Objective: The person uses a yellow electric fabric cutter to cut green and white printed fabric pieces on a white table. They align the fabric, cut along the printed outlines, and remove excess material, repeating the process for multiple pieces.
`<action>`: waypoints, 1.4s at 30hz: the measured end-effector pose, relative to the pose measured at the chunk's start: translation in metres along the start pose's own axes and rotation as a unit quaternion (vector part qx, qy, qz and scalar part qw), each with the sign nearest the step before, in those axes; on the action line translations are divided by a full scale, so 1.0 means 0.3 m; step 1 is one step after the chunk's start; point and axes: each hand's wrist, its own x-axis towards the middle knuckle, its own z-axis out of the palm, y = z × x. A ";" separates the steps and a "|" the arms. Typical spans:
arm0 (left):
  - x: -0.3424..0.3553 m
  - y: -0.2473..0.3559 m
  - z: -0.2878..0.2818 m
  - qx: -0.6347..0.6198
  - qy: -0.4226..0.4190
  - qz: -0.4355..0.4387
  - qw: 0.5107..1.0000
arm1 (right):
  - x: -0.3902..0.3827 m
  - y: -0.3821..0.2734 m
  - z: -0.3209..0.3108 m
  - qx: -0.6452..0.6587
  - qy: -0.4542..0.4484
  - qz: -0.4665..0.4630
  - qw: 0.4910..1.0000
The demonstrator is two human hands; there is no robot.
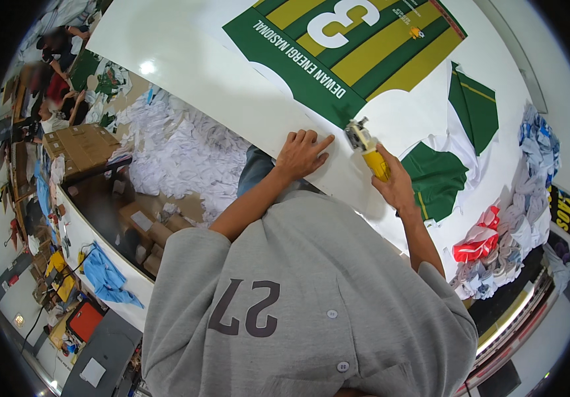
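Observation:
My right hand (397,185) is wrapped around the yellow body of a handheld electric cloth cutter (375,164). The cutter's metal head is at the lower edge of a large green and yellow striped jersey panel (367,59), printed with a white numeral and lettering. To the left of the cutter, my left hand (300,156) lies on the white surface with its index finger stretched toward the panel's edge and nothing in its grip. Two green fabric pieces, one (474,111) farther off and one (436,180) beside my right forearm, lie on white cloth.
The white table (186,49) spans the front. White cloth scraps (179,149) are heaped on the floor at left, near cardboard boxes (81,147). Bundled fabric (526,198) and a red-and-white piece (478,238) line the right edge. Other people (60,79) work at the far left.

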 end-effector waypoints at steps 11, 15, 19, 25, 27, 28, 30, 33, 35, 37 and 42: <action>-0.023 -0.004 0.017 0.029 0.023 0.017 0.999 | 0.068 0.035 -0.051 -0.069 -0.047 -0.073 0.994; -0.020 -0.001 0.019 0.021 0.027 0.011 0.999 | 0.092 0.027 -0.058 -0.079 -0.054 -0.085 0.992; -0.024 0.001 0.017 0.001 0.038 0.006 0.999 | 0.121 -0.013 -0.066 -0.075 -0.078 -0.069 0.992; -0.028 0.000 0.018 -0.006 0.051 0.004 0.999 | 0.186 -0.080 -0.056 -0.077 -0.106 -0.054 0.990; -0.025 -0.001 0.021 -0.005 0.047 0.001 0.999 | 0.213 -0.102 -0.047 -0.086 -0.109 -0.054 0.989; -0.025 -0.002 0.023 -0.004 0.042 -0.001 0.999 | 0.225 -0.113 -0.044 -0.083 -0.113 -0.057 0.989; -0.024 -0.004 0.026 -0.010 0.041 -0.002 0.999 | 0.248 -0.135 -0.034 -0.079 -0.122 -0.052 0.988; -0.025 -0.008 0.027 -0.025 0.052 0.003 0.998 | 0.282 -0.169 -0.009 -0.084 -0.115 -0.059 0.988; -0.026 -0.008 0.025 -0.029 0.046 0.002 0.999 | 0.309 -0.190 0.011 -0.083 -0.108 -0.076 0.988; -0.025 -0.006 0.019 -0.033 0.057 0.005 0.998 | 0.337 -0.213 0.027 -0.091 -0.109 -0.077 0.987; -0.023 -0.001 0.001 -0.016 0.005 -0.007 1.000 | 0.406 -0.286 0.072 -0.097 -0.111 -0.084 0.985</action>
